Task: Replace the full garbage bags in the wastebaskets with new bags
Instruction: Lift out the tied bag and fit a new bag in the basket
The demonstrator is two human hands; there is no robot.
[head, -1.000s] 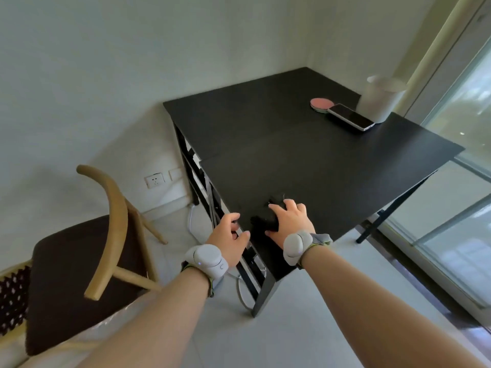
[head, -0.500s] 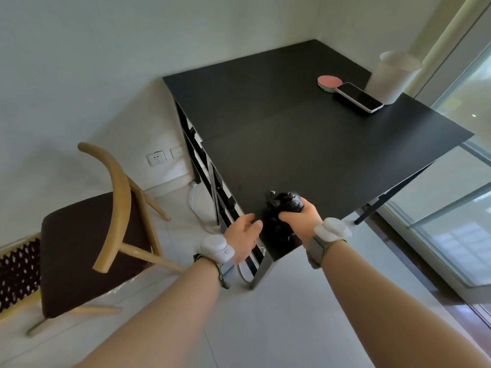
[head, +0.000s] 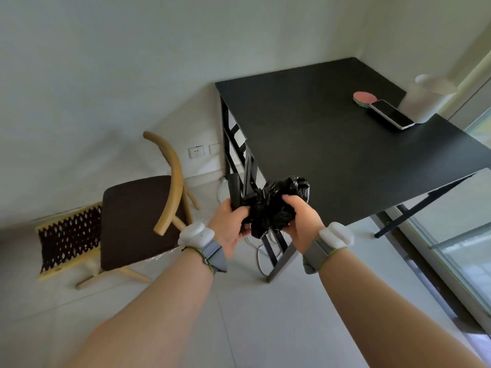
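One bag (head: 276,205), black, crumpled into a wad. Two hands on it: left hand (head: 231,227) grips its lower left end with curled fingers, right hand (head: 303,221) has fingers curled round the right side. The wad is held in the air in front of the table's (head: 332,144) near corner, above the floor. Its long axis runs lower left to upper right in view; I cannot tell where the mouth is.

On the table's far end are one white bin (head: 425,102), one phone (head: 392,114) and one pink disc (head: 364,97). One chair (head: 132,219) stands left, and a cable (head: 261,258) lies by the table leg.
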